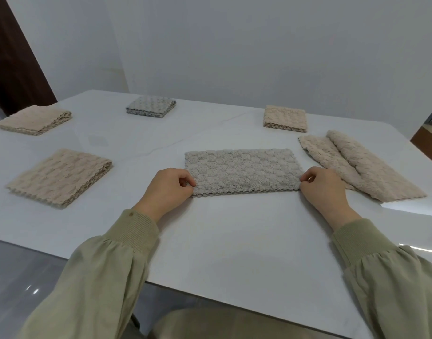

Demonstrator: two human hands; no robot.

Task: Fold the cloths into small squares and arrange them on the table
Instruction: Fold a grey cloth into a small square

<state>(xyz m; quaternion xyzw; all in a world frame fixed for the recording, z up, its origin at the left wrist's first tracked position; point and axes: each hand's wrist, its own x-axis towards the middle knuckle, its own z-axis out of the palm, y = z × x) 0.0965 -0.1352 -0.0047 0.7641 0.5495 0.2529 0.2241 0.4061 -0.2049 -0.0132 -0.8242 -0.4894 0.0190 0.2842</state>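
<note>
Now L hand (166, 189) & R hand (323, 188) pinch grey cloth (241, 168) near corners betw fingertips; soft, light, floppy, prob best kept gripped at edges.

both hands (169, 185) (326, 185) on grey cloth (241, 168)

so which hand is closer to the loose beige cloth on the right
Right. The right hand sits just beside the loose beige cloth; the left hand is across the grey cloth.
</note>
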